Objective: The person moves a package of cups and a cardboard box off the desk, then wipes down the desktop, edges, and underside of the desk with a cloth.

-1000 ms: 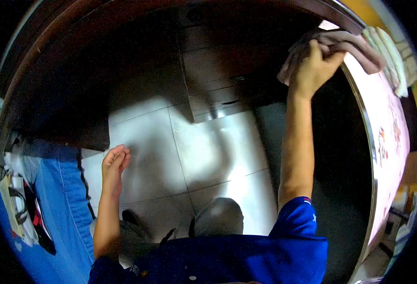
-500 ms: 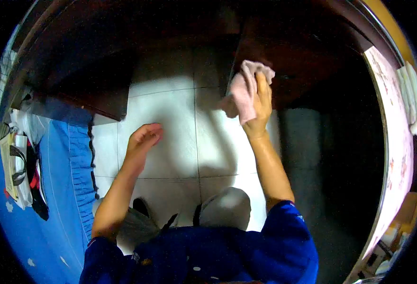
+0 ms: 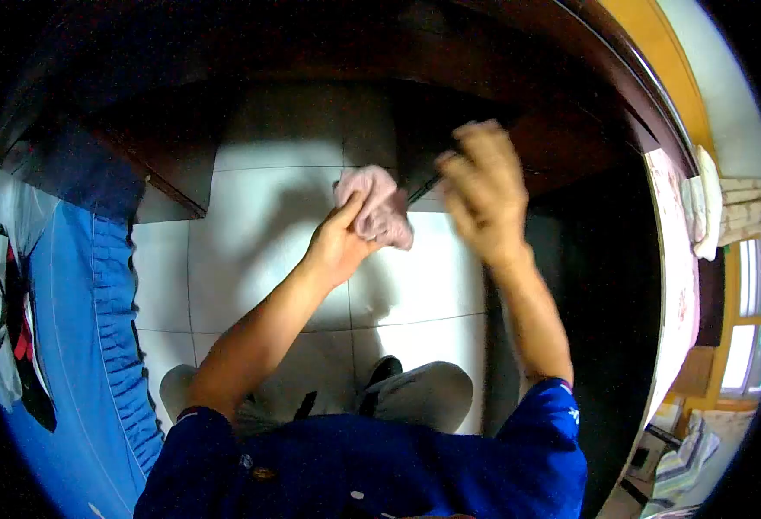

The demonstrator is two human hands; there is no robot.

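Observation:
A crumpled pink cloth (image 3: pixel 374 204) is held in my left hand (image 3: pixel 339 246), above the tiled floor near the middle of the view. My thumb lies over the cloth's near side. To the right, my right hand (image 3: pixel 486 195) is raised with its fingers apart and holds nothing. It is slightly blurred and lies in front of the dark wooden furniture (image 3: pixel 562 147). A gap separates it from the cloth.
Blue ruffled fabric (image 3: pixel 69 320) hangs at the left, with bags and a black strap (image 3: pixel 35 389) on it. White floor tiles (image 3: pixel 424 277) lie below. A pale patterned surface (image 3: pixel 670 294) and a window (image 3: pixel 748 355) are at the right.
The pink cloth has passed from my right hand to my left hand. My left hand has moved right and up; my right hand has let go and opened. The view has turned to the right.

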